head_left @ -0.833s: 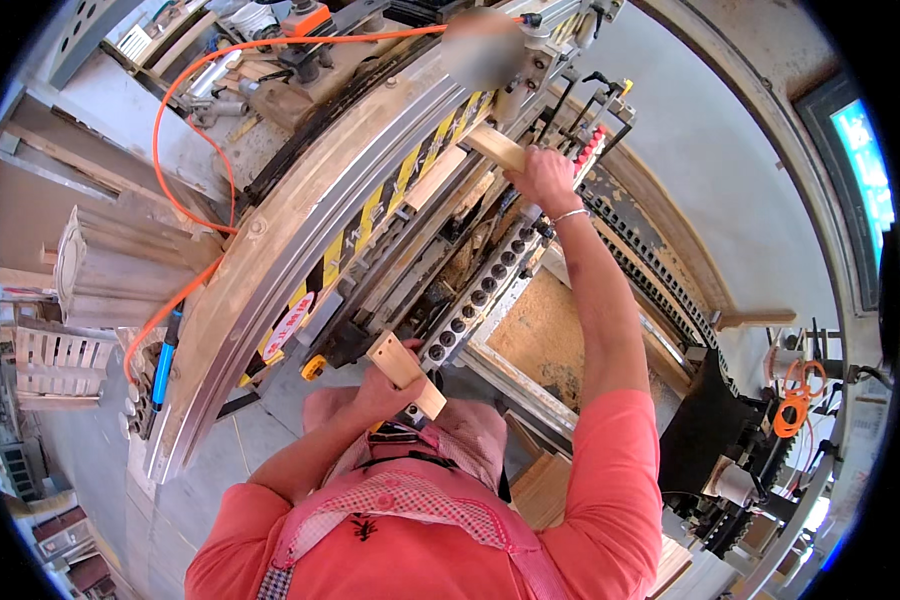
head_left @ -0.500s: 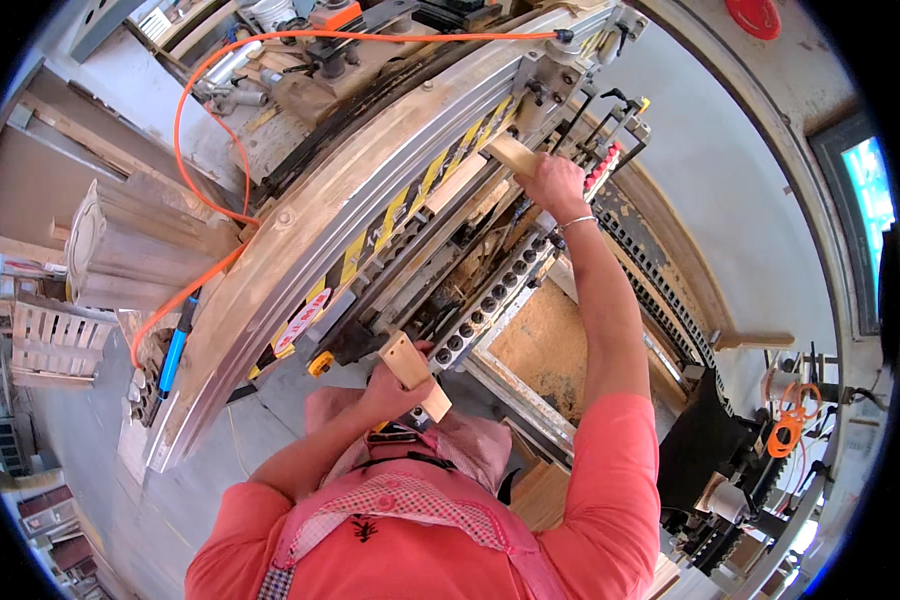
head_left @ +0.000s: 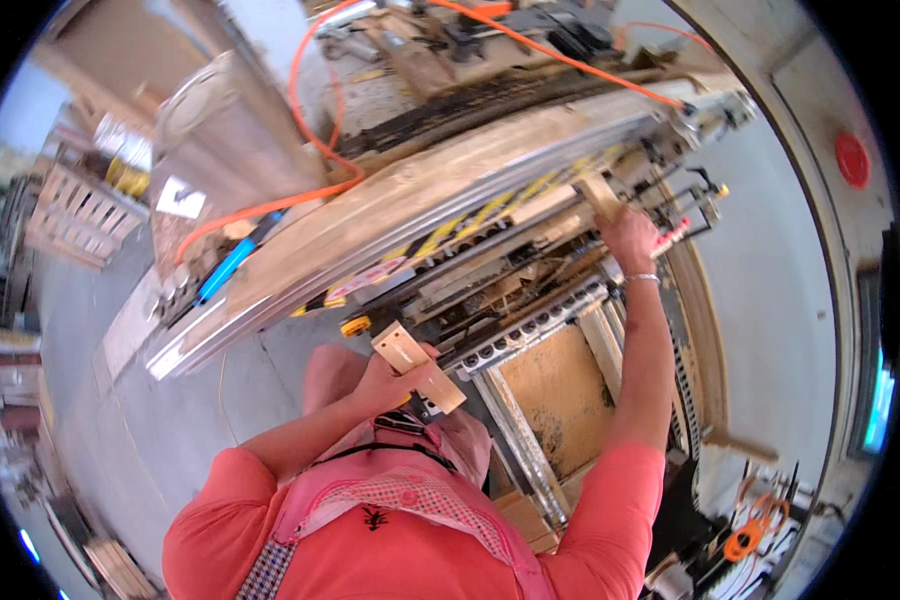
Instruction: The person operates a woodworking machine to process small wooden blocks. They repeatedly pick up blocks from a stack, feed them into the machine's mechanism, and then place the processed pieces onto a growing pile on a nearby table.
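Close to my body, my left hand (head_left: 385,388) is closed round a short, pale wooden block (head_left: 400,347) with small drilled holes near its end. The block lies slantwise in the grip, and its lower end sticks out past the fingers. With the arm stretched forward, my right hand (head_left: 631,243) grips a wooden piece (head_left: 598,196) at the far end of the woodworking machine (head_left: 530,262). Part of that piece is covered by the fingers. A bracelet circles the right wrist.
A wood-topped beam (head_left: 450,165) with yellow-black striping runs across the machine. An orange hose (head_left: 300,200) loops over it, near a blue-handled tool (head_left: 228,272). Sawdust covers a framed panel (head_left: 555,385) below. A red button (head_left: 851,160) sits on the right-hand cabinet.
My view has turned, so the machine appears tilted and shifted to the right. Both hands keep hold of their wooden pieces, and the left block's holed face shows more.
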A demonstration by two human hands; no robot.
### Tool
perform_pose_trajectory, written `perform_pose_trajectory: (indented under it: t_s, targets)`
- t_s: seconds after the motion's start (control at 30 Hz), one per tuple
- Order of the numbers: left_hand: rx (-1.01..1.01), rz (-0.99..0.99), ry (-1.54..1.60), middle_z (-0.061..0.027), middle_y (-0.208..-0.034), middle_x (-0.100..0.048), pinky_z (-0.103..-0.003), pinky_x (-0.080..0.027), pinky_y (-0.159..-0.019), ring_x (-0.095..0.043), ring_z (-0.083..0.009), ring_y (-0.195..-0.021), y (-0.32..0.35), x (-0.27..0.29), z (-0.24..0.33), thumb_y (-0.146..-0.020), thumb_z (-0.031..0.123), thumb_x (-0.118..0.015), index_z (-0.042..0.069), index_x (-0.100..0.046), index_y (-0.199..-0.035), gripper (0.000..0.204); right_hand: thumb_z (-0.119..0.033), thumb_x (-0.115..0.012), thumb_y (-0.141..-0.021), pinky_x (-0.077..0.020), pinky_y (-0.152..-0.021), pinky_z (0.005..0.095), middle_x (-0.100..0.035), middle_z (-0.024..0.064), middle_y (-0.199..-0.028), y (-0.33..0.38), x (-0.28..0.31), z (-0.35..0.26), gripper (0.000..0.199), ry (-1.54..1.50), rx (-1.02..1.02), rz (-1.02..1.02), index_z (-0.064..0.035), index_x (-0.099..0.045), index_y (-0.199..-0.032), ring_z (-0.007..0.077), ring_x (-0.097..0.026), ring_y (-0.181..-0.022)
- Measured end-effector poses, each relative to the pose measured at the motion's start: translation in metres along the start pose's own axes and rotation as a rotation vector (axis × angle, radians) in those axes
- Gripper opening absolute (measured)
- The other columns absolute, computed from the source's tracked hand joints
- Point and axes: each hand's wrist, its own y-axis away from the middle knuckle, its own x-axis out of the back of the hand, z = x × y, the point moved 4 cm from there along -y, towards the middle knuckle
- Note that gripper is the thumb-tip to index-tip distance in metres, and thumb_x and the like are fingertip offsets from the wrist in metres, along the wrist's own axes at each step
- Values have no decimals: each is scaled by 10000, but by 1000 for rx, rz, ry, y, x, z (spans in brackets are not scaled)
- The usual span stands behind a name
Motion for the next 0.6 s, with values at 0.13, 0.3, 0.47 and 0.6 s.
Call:
perform_pose_trajectory:
  t_s: [0.13,0.3,0.47,0.6]
  targets:
    - [85,96,158,-13,-907,-602,-241,-498,-637,-586,-102,-775,33,29,3,-875,130,-599,38,-553,-1106,252,-545,-597,-753,-512,-691,450,-651,214,-813,1,-2,-1,508,47,67,83,-45,-656,-822,349,-645,-790]
    - [155,254,242,-38,-938,-592,-290,-526,-637,-598,-149,-825,70,71,-8,-855,115,-612,40,-536,-1095,263,-557,-568,-782,-515,-658,459,-655,192,-792,2,-3,-1,504,132,115,147,-61,-631,-848,360,-642,-762]
    - [32,485,367,-62,-962,-583,-300,-523,-614,-598,-167,-836,95,128,-35,-821,52,-623,32,-530,-1079,274,-533,-576,-786,-508,-699,474,-652,202,-858,2,-4,-7,495,162,53,86,-52,-627,-888,369,-635,-818]
    - [84,627,284,-84,-924,-601,-297,-516,-618,-594,-166,-839,104,205,-65,-804,9,-613,7,-555,-1042,245,-534,-587,-778,-507,-700,483,-654,199,-849,2,-6,-9,490,141,107,141,-61,-626,-902,374,-634,-827]
